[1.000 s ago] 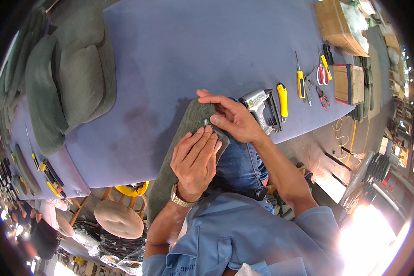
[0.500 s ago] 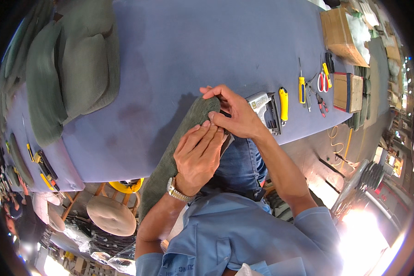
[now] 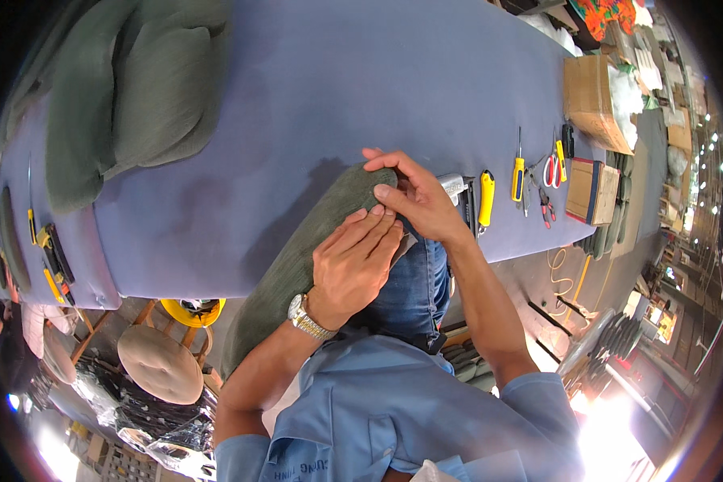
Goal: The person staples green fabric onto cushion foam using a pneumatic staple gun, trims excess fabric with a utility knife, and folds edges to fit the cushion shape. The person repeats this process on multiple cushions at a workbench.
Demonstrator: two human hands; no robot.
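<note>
A long green upholstered pad (image 3: pixel 297 241) slants across my lap, its rounded far end against the table edge. My right hand (image 3: pixel 416 197) pinches that far end, with the thumb on the near face and the forefinger curled over the tip. My left hand (image 3: pixel 355 255) lies along the pad's right side with fingers stretched out flat, their tips close to the right thumb. The left thumb is hidden. Just right of my right hand, a silver and black staple gun (image 3: pixel 462 197) lies partly covered. Beside it is a yellow-handled cutter (image 3: pixel 487 198).
Green cushions (image 3: pixel 149 96) are piled at the table's far left. On the right lie a yellow screwdriver (image 3: pixel 518 177), red-handled scissors (image 3: pixel 552 170) and pliers (image 3: pixel 547 209). Beyond them stand a cardboard box (image 3: pixel 598 100) and a smaller box (image 3: pixel 593 190). A round beige seat (image 3: pixel 162 363) stands lower left.
The view has shifted, so the table and tools sit differently in it. Both hands keep nearly the same hold on the pad, with the left fingertips slightly nearer the right thumb.
</note>
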